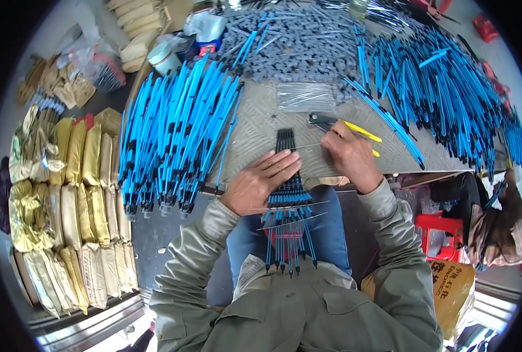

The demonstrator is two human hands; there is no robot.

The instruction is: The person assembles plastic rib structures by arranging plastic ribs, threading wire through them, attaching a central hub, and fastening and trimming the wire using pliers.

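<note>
My left hand point(262, 179) lies flat, fingers stretched out, over a row of slim black-and-blue rods point(285, 138) placed side by side at the table's near edge. The rods' far ends are black, and their near ends fan out over my lap. Two thin metal wires cross the fanned part. Just right of the far ends, my right hand point(350, 154) is closed in a pinch on another thin metal wire point(312, 145), which runs left to the rods. Cutting pliers point(322, 119) with yellow handles lie just beyond my right hand.
Straight metal wires point(305, 97) form a stack beyond the pliers. Behind them spreads a heap of small grey parts point(290, 41). Piles of blue rods lie left point(179, 129) and right point(437, 88). Packed bags point(73, 205) stand at left; another person's sleeve point(501, 229) shows at right.
</note>
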